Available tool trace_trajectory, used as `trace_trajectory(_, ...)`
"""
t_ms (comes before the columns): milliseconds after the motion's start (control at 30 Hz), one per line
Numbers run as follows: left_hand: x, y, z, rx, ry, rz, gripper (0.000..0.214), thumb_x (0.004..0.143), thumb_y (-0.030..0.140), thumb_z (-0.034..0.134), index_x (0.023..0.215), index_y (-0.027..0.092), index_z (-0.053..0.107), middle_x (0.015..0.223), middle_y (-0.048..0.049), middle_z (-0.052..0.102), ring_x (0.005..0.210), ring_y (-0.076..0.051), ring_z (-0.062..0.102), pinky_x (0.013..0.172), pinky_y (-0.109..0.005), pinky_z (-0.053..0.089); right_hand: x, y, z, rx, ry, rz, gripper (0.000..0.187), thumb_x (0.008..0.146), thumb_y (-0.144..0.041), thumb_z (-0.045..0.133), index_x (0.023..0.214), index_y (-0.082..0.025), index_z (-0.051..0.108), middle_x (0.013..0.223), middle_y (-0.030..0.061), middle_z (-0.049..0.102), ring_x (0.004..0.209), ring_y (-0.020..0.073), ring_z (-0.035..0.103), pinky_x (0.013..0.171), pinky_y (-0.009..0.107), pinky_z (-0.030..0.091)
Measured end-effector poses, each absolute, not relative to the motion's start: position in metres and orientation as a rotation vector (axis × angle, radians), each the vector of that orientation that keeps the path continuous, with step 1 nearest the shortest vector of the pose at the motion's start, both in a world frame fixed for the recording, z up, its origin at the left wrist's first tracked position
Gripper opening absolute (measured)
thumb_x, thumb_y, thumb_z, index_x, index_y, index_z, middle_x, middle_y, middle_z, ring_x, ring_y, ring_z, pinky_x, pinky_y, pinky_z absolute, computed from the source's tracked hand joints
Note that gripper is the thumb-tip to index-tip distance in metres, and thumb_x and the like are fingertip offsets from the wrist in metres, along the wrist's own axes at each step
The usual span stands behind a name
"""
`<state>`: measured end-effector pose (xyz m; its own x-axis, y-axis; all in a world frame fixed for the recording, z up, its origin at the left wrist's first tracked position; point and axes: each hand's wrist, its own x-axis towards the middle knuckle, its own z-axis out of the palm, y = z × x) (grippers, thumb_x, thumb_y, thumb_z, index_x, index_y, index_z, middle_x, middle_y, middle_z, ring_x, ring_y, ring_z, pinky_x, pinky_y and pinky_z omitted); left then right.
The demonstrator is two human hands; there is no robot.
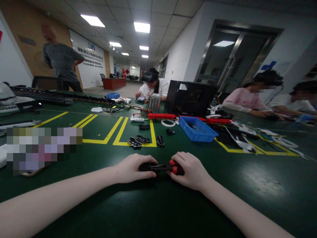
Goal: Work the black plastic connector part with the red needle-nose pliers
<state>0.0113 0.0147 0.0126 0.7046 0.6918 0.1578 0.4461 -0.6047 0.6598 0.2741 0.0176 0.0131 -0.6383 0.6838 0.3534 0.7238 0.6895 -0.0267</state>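
Observation:
My right hand (189,170) is wrapped round the red-and-black handles of a pair of pliers (162,167), whose jaws point left. A small black part (145,166) sits between the thumb and fingers of my left hand (135,168). The pliers' tip meets this part; whether the jaws grip it I cannot tell. Both hands are just above the green table, close to its near side. Beyond them lie several black pieces (135,142), and a black piece (160,140) rests apart to their right.
A blue tray (198,132) with dark items stands beyond my right hand. Behind it are red strips (162,116), a white ring (168,123) and a large black case (190,97). Yellow tape (119,132) marks the green table (99,205). Several people (155,86) are around it.

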Motion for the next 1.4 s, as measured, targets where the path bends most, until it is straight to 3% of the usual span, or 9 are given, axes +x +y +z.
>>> trace_trajectory(367,0.012,0.015,0.012,2.347,0.861,0.515,0.037,0.089,0.04,0.063,0.12,0.021,0.061,0.105,-0.0056,0.07,0.089,-0.022,0.066,0.08,-0.032,0.048,0.274,0.016,0.013,-1.117,-2.564,-0.189,0.025,0.079,-0.041,0.065,0.089,-0.019,0.059,0.087,0.006,0.065,0.075,0.02,0.058,0.069,0.034,0.041)
trace_trajectory(600,0.014,0.007,0.021,2.344,0.859,0.526,0.035,0.091,0.037,0.06,0.123,0.021,0.059,0.108,-0.0058,0.07,0.091,-0.023,0.066,0.083,-0.034,0.047,0.274,0.018,0.013,-1.038,-2.53,-0.263,0.021,0.077,-0.04,0.064,0.084,-0.021,0.057,0.083,0.0048,0.064,0.08,0.0212,0.057,0.089,0.041,0.04)
trace_trajectory(800,0.014,0.003,0.028,2.335,0.819,0.479,0.032,0.092,0.035,0.059,0.121,0.023,0.059,0.108,-0.0046,0.07,0.093,-0.022,0.065,0.082,-0.032,0.046,0.275,0.02,0.014,-0.984,-2.579,-0.153,0.019,0.076,-0.035,0.065,0.085,-0.021,0.056,0.082,0.0032,0.064,0.081,0.0203,0.058,0.095,0.042,0.038)
trace_trajectory(1033,0.012,0.001,0.028,2.331,0.772,0.497,0.034,0.092,0.036,0.062,0.124,0.025,0.059,0.109,-0.0046,0.066,0.097,-0.022,0.063,0.085,-0.031,0.046,0.274,0.019,0.015,-1.031,-2.644,-0.03,0.019,0.076,-0.034,0.065,0.085,-0.019,0.055,0.084,0.0045,0.062,0.075,0.0188,0.055,0.067,0.032,0.042)
trace_trajectory(1400,0.011,0.007,0.017,2.395,0.725,0.5,0.034,0.089,0.035,0.066,0.122,0.024,0.062,0.108,-0.0052,0.059,0.098,-0.021,0.06,0.085,-0.032,0.045,0.276,0.022,0.014,-0.99,-2.703,-0.046,0.026,0.075,-0.037,0.069,0.087,-0.018,0.057,0.087,0.0041,0.062,0.076,0.0183,0.055,0.067,0.031,0.04)
